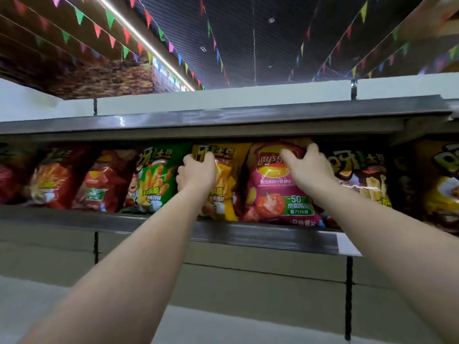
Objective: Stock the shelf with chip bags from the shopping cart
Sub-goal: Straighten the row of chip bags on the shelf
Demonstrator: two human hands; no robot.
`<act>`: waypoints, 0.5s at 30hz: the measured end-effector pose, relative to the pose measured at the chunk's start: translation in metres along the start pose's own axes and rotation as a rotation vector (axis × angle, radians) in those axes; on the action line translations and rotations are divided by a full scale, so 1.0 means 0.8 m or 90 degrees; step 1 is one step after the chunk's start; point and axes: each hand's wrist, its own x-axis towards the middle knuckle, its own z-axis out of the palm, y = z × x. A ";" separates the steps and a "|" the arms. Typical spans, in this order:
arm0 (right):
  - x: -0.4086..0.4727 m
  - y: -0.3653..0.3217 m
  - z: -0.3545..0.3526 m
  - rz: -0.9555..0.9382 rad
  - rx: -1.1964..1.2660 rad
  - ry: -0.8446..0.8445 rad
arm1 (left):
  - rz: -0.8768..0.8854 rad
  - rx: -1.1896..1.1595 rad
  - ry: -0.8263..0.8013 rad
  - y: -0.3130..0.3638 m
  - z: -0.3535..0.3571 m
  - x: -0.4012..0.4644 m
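Two bare forearms reach up from the bottom of the view, nearest the camera, toward a high shelf (149, 220). The left hand (196, 173) curls its fingers round the upper left edge of a yellow chip bag (224, 192), gripping it. The right hand (306, 167) is clamped on the top right corner of a pink Lay's bag (275, 184), thumb on the front and fingers wrapped behind. Both bags stand upright on the shelf between the hands, touching side by side.

Such bags are probably light, puffed with air, with slick crinkly film and brittle contents, so a hard squeeze in the middle could crush the chips. The sealed top edge or the upper corners look like the safest hold.

Left of the left hand stand one green bag (154, 180) and at least two red bags (99, 182), with more blurring toward the edge. Right of the right hand sit one dark brown bag (362, 180) and one more partly cut off. That makes two bags in hand and roughly five or six neighbours. The shopping cart is out of sight.
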 end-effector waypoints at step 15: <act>0.010 0.001 0.038 0.226 0.069 0.022 | -0.058 -0.112 -0.284 -0.049 -0.003 0.073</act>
